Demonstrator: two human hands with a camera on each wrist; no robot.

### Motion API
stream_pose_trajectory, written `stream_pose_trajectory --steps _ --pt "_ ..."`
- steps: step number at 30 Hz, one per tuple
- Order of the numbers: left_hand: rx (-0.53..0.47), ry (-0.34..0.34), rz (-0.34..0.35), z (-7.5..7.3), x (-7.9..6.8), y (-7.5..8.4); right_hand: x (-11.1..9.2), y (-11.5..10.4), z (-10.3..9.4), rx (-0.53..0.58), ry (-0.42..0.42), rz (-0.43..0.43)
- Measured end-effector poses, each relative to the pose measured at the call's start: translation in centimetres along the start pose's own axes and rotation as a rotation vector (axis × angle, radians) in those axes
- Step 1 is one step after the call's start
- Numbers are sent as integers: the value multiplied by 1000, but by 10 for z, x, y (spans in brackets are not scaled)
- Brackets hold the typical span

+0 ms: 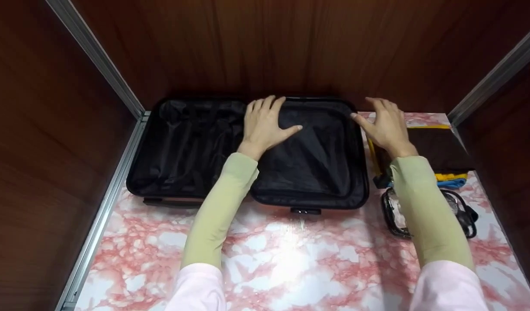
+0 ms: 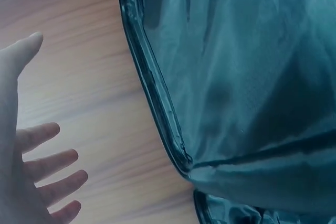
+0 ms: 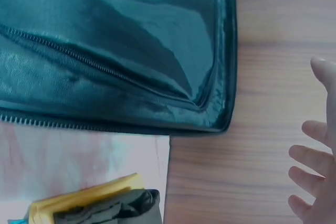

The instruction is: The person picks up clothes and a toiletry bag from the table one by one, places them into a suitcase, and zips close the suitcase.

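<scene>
Suitcase (image 1: 286, 172), black, round-cornered, open flat at 12 o'clock on the marbled table (image 1: 161, 246) in head view; left half (image 1: 183, 147) crinkled fabric, right half (image 1: 312, 177) smoother. Left hand (image 1: 263, 125) and right hand (image 1: 385, 125) apart, fingers spread, nothing gripped. Clear black-trimmed pouch (image 1: 397, 211) at 4 o'clock (contents unclear). Left wrist view: glossy lining (image 2: 236, 77), slick rim (image 2: 149, 95), hand at 8 o'clock. Right wrist view: toothed zip (image 3: 79, 55) crosses lining, dark cloth (image 3: 115, 211) with yellow edge (image 3: 86, 195) at 7, hand at 4.
</scene>
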State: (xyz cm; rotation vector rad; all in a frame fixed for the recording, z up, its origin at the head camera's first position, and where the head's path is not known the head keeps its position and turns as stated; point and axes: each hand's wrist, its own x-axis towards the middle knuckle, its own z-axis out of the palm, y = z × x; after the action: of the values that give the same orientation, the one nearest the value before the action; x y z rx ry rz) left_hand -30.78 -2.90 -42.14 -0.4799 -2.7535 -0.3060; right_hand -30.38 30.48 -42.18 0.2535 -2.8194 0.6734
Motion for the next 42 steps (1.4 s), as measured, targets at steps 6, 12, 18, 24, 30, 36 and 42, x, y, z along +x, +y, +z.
stream_pose_trajectory --steps 6,12,18,24,30,36,42 --pt "-46 41 34 2 -3 14 -11 12 -10 24 59 1" --pt "-114 73 61 6 -9 31 -21 26 -17 46 79 29" --pt "-177 62 64 14 -18 47 -34 35 -21 69 106 51" --pt "-239 57 67 21 -29 61 -49 36 -26 102 159 56" --pt "-280 73 102 29 -41 76 -67 44 -29 107 187 68" --pt "-311 61 135 36 -51 91 -89 56 -34 111 170 143" --pt "-322 40 162 44 -59 102 -113 70 -40 117 155 204"
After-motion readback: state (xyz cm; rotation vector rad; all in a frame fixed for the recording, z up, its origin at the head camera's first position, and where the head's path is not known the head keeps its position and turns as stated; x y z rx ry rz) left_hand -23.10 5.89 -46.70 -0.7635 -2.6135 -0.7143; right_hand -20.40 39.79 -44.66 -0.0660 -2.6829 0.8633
